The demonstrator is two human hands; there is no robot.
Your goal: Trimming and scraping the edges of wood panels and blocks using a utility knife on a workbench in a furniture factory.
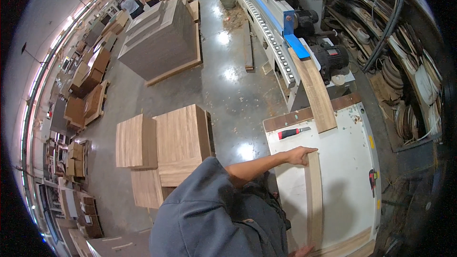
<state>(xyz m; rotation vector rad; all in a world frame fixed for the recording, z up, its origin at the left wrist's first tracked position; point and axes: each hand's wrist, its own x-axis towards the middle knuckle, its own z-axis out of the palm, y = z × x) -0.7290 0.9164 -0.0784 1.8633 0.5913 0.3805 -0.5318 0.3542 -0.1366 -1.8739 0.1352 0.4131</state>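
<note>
A long narrow wooden strip (313,200) stretches across the white-topped table (350,181) in front of me. My left hand (299,156) grips its far end, the index finger reaching over the end edge. At the strip's near end, low in the picture, my right hand (303,251) is closed on it; the frame's edge cuts off most of that hand. Beyond my left hand, a wood-grain board (314,93) runs from the machine onto the table, under a blue bracket (298,47). A red and black utility knife (293,133) lies left of that board.
More wooden boards (350,245) lie at the table's near end. A red and black tool (372,181) is at its right edge. Stacked wood-grain panels (178,143) stand on the floor to the left, with a grey panel stack (159,43) farther off. Offcuts (390,66) fill a rack at right. Two people are far back.
</note>
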